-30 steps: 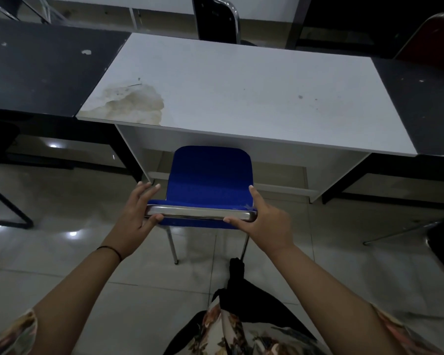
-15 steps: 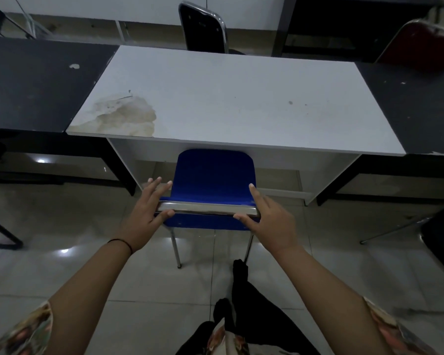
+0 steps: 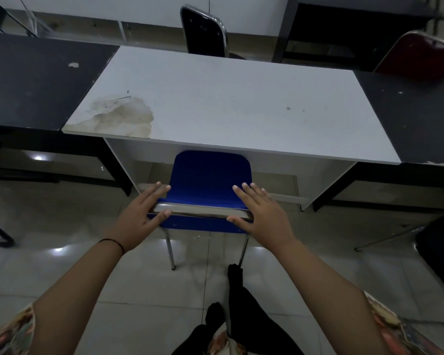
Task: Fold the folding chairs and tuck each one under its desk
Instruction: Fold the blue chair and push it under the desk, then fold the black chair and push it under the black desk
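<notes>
A blue folding chair (image 3: 210, 178) with a chrome top rail (image 3: 203, 210) stands at the white desk (image 3: 241, 103), its seat partly under the desk's front edge. My left hand (image 3: 141, 213) lies on the left end of the rail, fingers stretched flat over it and thumb on the near side. My right hand (image 3: 262, 213) rests on the right end in the same way, fingers straight and apart. Neither hand is curled around the rail. The chair's two near legs (image 3: 170, 252) stand on the tiled floor.
Black desks flank the white one on the left (image 3: 36, 80) and right (image 3: 420, 119). A black chair (image 3: 205, 34) and a dark red chair (image 3: 418, 57) stand behind the desks. Another dark chair (image 3: 438, 249) sits at the right edge. My legs (image 3: 236, 303) are below the chair.
The chair has slid farther under the white desk. Both hands have loosened from a pinch on the rail, with the fingers now laid out straight.
</notes>
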Demonstrator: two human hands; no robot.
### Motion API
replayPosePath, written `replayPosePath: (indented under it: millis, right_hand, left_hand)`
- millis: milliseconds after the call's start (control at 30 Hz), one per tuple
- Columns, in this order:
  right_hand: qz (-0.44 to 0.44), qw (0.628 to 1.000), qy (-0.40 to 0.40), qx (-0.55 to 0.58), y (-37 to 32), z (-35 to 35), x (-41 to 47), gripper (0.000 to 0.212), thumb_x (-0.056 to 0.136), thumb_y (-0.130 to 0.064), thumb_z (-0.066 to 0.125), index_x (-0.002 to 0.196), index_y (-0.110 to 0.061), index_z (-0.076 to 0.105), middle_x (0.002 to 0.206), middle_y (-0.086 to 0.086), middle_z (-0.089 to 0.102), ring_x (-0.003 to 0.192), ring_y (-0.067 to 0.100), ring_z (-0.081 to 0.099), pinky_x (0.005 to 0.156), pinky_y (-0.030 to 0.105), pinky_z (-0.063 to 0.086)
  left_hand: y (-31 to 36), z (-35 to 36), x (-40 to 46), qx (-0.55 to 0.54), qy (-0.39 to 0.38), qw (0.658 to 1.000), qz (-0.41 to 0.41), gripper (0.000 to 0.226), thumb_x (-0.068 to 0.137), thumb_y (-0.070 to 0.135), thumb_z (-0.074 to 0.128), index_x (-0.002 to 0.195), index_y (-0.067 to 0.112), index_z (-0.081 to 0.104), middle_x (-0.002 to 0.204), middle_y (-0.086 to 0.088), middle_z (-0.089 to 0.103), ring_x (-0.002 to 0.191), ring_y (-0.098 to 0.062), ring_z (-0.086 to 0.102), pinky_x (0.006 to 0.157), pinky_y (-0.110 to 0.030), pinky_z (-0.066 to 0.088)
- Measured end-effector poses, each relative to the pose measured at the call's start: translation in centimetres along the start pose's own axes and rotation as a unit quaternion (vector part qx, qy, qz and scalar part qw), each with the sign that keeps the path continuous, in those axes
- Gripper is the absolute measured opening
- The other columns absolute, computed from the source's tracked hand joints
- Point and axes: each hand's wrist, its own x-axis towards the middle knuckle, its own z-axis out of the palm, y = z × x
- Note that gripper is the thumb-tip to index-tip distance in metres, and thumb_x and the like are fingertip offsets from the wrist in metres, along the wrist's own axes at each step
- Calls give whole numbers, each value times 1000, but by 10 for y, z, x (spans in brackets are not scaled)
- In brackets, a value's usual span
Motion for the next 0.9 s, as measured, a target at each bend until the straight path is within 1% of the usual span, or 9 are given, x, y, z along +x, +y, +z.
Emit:
replayPosePath:
  millis: [67,167,233,300,400,500,633,800,900]
  right_hand:
    - [-10,1000,-1,16,-1,-4,-1,78,84,-73,26,145,-25,33,142,3,47,135,19,38,112,28,19]
    - [-27,999,12,39,-3,-10,-1,71,83,-65,40,140,-21,43,132,4,56,128,21,47,107,27,22]
    - [-41,998,22,50,-4,-13,1,68,83,-61,44,137,-20,47,128,5,60,125,23,50,107,27,24]
    - [-47,997,29,62,-5,-17,4,64,85,-57,49,135,-18,49,126,6,60,124,24,50,106,27,24]
    - [-41,996,35,69,-4,-25,8,54,91,-44,56,136,-16,49,129,9,58,127,25,47,106,24,19]
    - [-26,997,30,68,1,-30,13,49,95,-41,50,138,-18,46,128,5,59,125,21,47,109,22,15]
    - [1,998,26,61,20,-39,21,47,96,-43,45,138,-20,45,115,0,64,112,17,55,113,27,20]
    - [79,988,59,122,47,-68,21,44,96,-39,46,136,-20,47,124,1,62,117,19,52,110,29,25]
    - [136,972,82,172,76,-89,13,42,96,-40,46,134,-22,49,122,2,62,117,23,52,105,39,36]
  left_hand:
    - [4,0,-2,2,16,1000,10,48,79,64,37,125,60,24,131,12,39,113,-6,43,92,-27,42]
    - [13,-2,-1,-7,43,999,17,51,78,61,40,126,54,26,119,9,44,98,-5,49,78,-15,41]
    - [17,-3,5,-9,59,998,16,55,78,60,41,130,50,26,122,6,46,104,-8,50,83,-19,41]
    - [23,-3,12,-5,66,998,23,56,80,59,40,132,46,25,129,7,44,115,-9,45,92,-28,40]
    - [36,-3,25,12,67,997,45,54,82,57,38,134,41,29,128,16,39,117,-2,39,96,-28,35]
    - [46,-1,38,29,69,996,47,60,84,56,37,137,27,37,127,10,46,114,-4,42,94,-27,36]
    - [63,4,61,37,49,996,57,57,85,58,36,133,26,43,128,5,51,117,-10,47,96,-33,43]
    - [104,20,97,-2,23,998,65,59,86,58,33,132,24,45,126,7,52,114,-6,47,94,-25,37]
    - [141,39,123,-41,11,996,76,50,92,51,38,131,22,47,123,10,51,112,-2,46,95,-22,35]
